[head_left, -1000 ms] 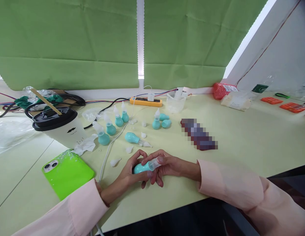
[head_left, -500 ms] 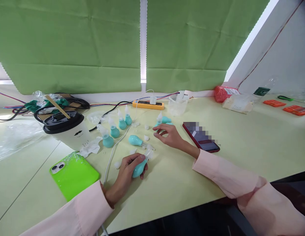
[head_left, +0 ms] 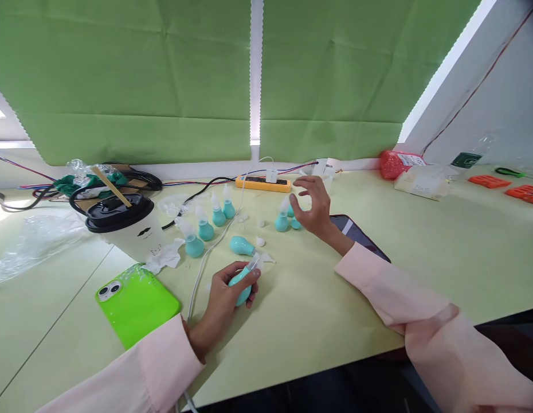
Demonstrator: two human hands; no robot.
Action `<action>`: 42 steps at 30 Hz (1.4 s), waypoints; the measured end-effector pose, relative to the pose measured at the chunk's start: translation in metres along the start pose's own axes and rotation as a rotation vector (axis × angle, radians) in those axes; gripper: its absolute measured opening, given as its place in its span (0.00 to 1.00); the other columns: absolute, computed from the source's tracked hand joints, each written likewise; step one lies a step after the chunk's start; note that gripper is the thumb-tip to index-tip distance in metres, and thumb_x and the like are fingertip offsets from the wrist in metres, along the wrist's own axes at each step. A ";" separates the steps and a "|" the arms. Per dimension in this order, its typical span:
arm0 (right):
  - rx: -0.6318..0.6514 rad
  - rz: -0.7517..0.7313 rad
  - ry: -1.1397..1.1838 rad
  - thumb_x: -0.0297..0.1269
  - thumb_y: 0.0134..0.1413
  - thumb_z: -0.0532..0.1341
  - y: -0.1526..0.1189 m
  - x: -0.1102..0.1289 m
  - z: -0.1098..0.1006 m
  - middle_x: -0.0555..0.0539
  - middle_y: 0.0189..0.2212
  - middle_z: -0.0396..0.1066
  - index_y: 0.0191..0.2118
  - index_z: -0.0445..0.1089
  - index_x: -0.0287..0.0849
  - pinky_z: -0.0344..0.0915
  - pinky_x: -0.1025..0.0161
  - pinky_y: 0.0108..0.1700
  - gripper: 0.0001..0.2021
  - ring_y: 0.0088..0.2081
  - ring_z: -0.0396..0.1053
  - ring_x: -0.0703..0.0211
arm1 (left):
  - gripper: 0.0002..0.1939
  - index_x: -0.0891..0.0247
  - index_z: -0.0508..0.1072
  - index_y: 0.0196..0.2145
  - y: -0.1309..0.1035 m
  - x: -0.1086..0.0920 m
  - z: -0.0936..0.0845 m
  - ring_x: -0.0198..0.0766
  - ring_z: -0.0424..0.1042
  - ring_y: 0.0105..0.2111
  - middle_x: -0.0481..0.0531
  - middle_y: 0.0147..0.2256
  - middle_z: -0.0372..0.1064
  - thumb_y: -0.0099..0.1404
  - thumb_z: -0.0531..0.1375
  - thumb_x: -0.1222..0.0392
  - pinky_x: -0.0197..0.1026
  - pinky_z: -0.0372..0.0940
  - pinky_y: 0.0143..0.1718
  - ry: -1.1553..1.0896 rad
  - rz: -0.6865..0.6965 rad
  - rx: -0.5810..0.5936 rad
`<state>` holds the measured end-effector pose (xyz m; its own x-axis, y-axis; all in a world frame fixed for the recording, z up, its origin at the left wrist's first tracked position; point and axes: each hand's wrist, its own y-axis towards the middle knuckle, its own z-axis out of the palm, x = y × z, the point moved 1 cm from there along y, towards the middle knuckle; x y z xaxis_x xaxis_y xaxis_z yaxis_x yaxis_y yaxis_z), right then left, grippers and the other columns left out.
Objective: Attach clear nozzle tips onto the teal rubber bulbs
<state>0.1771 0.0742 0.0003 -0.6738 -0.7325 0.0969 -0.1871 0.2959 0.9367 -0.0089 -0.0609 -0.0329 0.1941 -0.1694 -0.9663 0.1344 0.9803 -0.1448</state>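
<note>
My left hand (head_left: pixel 226 292) is wrapped round a teal bulb nasal aspirator (head_left: pixel 241 287), its clear tip pointing up and away. Just beyond it lies another teal aspirator (head_left: pixel 241 245) on its side, its tip partly hidden. My right hand (head_left: pixel 314 207) is raised, thumb and fingers apart in a curve, with nothing seen between them. It is in front of a clear plastic cup (head_left: pixel 325 184) and covers most of it. Beside its thumb an upright aspirator (head_left: pixel 282 218) stands near other teal bulbs. Several upright aspirators (head_left: pixel 205 229) form a slanting row at left.
Small white caps (head_left: pixel 260 241) lie mid-table. A white cable (head_left: pixel 202 269) crosses the table. A green phone (head_left: pixel 140 304) and a lidded paper cup (head_left: pixel 129 229) are at left. A dark phone (head_left: pixel 361 236) lies under my right wrist. An orange power strip (head_left: pixel 263 183) is at the back.
My right hand has moved up and right from the upright aspirators to the clear cup, its fingers spreading wider. My left hand has kept its aspirator, tilting it slightly.
</note>
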 end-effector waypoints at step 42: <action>0.603 1.133 1.269 0.26 0.28 0.67 -0.062 0.067 -0.019 0.49 0.25 0.73 0.27 0.71 0.39 0.67 0.64 0.34 0.12 0.29 0.71 0.62 | 0.21 0.68 0.70 0.40 -0.003 0.000 0.003 0.27 0.54 0.15 0.45 0.17 0.57 0.54 0.55 0.50 0.32 0.51 0.17 0.263 -0.007 0.146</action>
<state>0.1573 -0.0048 -0.0447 0.1996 0.0747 0.9770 -0.4749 0.8795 0.0298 -0.0063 -0.0640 -0.0319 -0.0634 -0.1255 -0.9901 0.2771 0.9508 -0.1383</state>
